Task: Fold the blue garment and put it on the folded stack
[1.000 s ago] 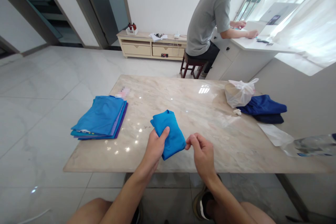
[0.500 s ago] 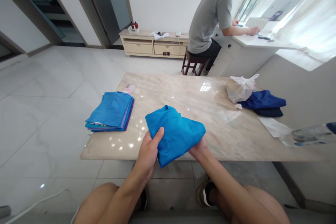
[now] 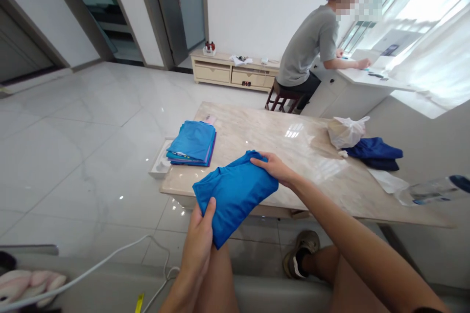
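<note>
A folded bright blue cloth point(image 3: 237, 193), perhaps a garment, is held in the air over the table's near edge. My left hand point(image 3: 201, 232) pinches its lower left side, thumb on top and fingers underneath. At the upper right corner, my right hand point(image 3: 273, 166) grips it with the thumb over the fabric. To the left, a stack of folded blue and purple cloths point(image 3: 193, 142) lies on the marble-topped table point(image 3: 253, 124); the held cloth is apart from it.
On the table's right are a white plastic bag point(image 3: 345, 132), dark blue cloth point(image 3: 374, 151), white paper point(image 3: 387, 181) and a clear bottle point(image 3: 433, 190). A person in a grey shirt point(image 3: 312, 44) sits on a stool beyond. A white cable point(image 3: 110, 261) runs at lower left.
My right hand has moved from under the cloth's right side to its upper right corner, and the cloth now lies flatter and longer. The view has turned left.
</note>
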Available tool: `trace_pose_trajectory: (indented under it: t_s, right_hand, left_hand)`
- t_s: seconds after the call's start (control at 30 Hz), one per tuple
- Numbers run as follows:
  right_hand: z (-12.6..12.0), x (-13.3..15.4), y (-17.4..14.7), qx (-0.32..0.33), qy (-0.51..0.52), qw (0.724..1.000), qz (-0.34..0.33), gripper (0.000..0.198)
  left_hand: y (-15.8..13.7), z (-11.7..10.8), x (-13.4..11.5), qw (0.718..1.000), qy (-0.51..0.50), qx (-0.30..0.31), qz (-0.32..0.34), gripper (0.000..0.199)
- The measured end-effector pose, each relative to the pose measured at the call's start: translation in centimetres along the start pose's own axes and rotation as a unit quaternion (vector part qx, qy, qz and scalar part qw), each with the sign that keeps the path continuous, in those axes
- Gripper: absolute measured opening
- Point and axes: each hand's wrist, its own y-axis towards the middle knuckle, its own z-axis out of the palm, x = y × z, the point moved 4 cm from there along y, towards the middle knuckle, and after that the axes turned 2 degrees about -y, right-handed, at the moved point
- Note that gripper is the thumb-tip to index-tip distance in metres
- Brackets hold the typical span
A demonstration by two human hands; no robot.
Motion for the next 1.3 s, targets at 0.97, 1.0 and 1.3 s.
trace_pose_trajectory:
  t_s: [0.97, 1.0, 1.3]
  right_hand:
    - [0.3, -5.6, 9.1, -0.093, -0.64, 0.737, -0.197, 0.058]
    - [-2.2, -7.8, 6.6, -0.11, -0.647, 0.738, -0.157, 0.059]
    - [-9.7, -19.5, -4.1, -0.208, -0.594, 0.774, 0.074, 0.071]
  left_hand:
    - [-5.2, -5.4, 3.0, 0.685, 0.576, 0.016, 0.446, 0.024]
    - [-4.9, -5.2, 2.8, 0.681, 0.582, 0.018, 0.444, 0.023]
    - [-2.9, -3.0, 0.9, 0.702, 0.61, 0.048, 0.365, 0.027]
